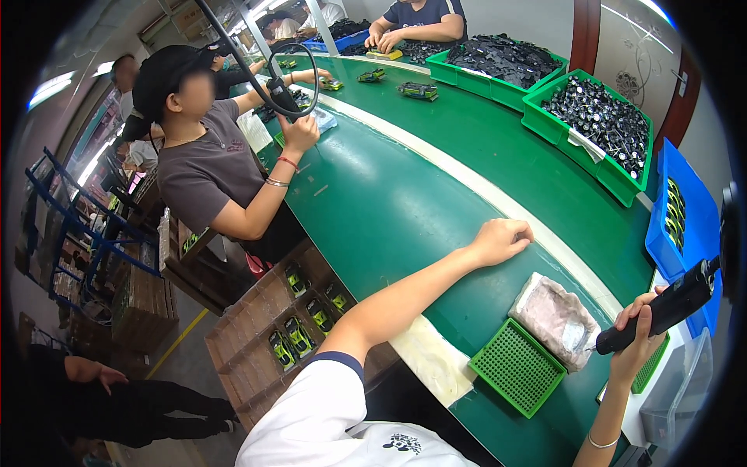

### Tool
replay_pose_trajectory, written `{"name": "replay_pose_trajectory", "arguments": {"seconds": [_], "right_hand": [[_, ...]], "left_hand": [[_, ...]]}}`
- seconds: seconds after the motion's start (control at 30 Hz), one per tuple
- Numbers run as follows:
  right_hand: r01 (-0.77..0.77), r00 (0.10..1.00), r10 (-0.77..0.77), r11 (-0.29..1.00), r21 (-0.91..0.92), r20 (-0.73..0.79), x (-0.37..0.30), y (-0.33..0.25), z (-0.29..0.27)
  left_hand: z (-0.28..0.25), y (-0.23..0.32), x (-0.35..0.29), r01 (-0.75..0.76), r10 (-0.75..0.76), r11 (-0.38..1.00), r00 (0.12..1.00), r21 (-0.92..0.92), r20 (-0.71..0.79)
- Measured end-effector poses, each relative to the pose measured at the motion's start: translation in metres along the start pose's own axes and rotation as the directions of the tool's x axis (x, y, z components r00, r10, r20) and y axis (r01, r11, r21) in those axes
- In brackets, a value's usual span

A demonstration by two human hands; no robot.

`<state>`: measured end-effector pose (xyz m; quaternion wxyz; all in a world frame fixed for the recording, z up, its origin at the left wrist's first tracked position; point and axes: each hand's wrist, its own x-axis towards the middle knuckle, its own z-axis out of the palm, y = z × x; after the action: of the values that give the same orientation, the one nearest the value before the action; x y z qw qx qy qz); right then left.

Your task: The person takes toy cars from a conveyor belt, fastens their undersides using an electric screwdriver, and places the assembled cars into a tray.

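My left hand [502,242] rests at the inner edge of the white strip on the green table. Its fingers are curled in, and whatever they may hold is hidden. My right hand [640,336] is wrapped round a black electric screwdriver [671,305], whose tip end points left and down. Just left of that tip sits a pale, cloth-like lined tray [537,305] with a clear plastic piece inside. A green perforated basket [517,366] lies nearer to me, touching or close beside the tray.
Green toy cars [420,91] lie on the far belt [467,128]. Green crates hold black parts [498,62] and small wheel-like parts [599,117]. A blue bin [685,226] stands at right. Left of me, a brown divided tray [249,335] holds several toy cars. A co-worker [214,156] works at left.
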<state>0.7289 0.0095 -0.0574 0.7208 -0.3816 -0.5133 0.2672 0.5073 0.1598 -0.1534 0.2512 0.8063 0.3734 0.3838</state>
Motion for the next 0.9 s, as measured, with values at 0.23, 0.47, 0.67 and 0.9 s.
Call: {"name": "replay_pose_trajectory", "arguments": {"seconds": [0.23, 0.47, 0.67, 0.9], "right_hand": [[0.005, 1.000, -0.005, 1.000, 0.008, 0.007, 0.0002, 0.0010, -0.0015], [0.004, 1.000, -0.004, 1.000, 0.006, 0.015, 0.0000, 0.0013, -0.0021], [0.008, 1.000, -0.008, 1.000, 0.004, 0.015, 0.0000, 0.0015, -0.0017], [0.006, 1.000, -0.006, 1.000, 0.006, 0.016, -0.0004, 0.0005, -0.0006]], "left_hand": [[0.0003, -0.0004, -0.0001, -0.030, 0.030, 1.000, 0.999, 0.002, -0.012], [-0.0009, 0.0010, 0.0000, -0.021, 0.021, 1.000, 1.000, 0.012, -0.006], [-0.0010, 0.0013, -0.0002, -0.014, 0.014, 1.000, 1.000, 0.008, -0.006], [-0.0005, 0.0006, -0.0002, -0.018, 0.018, 1.000, 1.000, 0.006, -0.003]]}}
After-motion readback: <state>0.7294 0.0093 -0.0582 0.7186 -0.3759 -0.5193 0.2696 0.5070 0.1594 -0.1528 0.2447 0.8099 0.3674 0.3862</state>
